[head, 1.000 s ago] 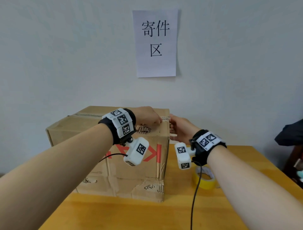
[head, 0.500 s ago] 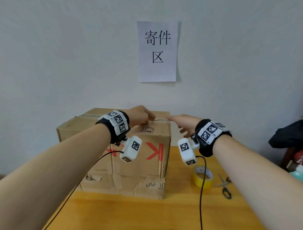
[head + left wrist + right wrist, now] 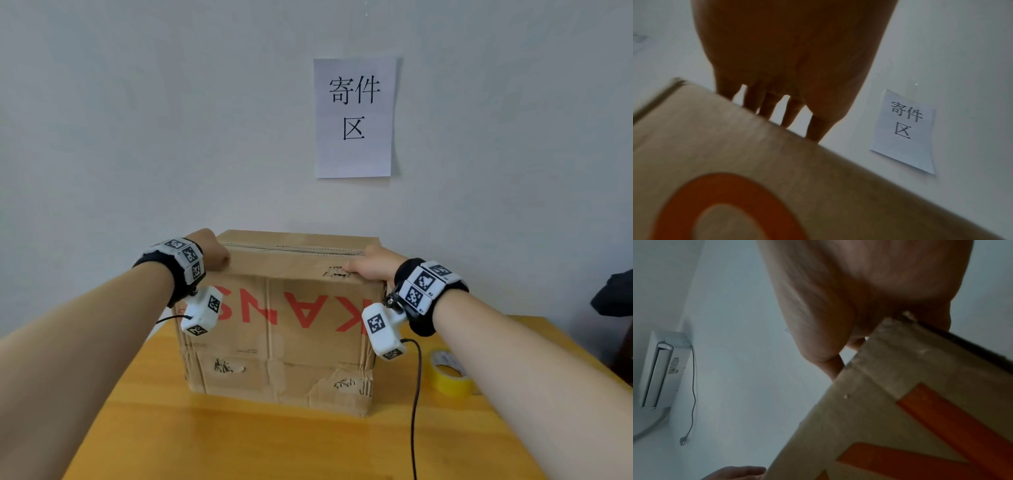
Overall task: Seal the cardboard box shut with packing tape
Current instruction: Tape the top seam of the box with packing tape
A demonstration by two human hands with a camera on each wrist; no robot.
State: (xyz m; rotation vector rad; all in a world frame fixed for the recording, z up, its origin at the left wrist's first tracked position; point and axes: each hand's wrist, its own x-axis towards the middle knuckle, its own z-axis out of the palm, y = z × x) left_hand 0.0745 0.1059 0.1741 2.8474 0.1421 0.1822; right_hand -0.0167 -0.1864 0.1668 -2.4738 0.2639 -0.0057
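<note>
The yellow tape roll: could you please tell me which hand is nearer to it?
The right hand, at the brown cardboard box's top right corner, on the yellow tape roll's side; the left hand is at the opposite corner.

Both hands (image 3: 211, 251) (image 3: 371, 266) outstretched, well apart.

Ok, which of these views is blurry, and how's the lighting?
Head view: sharp, evenly lit, cardboard box lettering readable. Left wrist: box blurred, left hand dark against bright wall. Right wrist: right hand and box smeared, dim.
</note>
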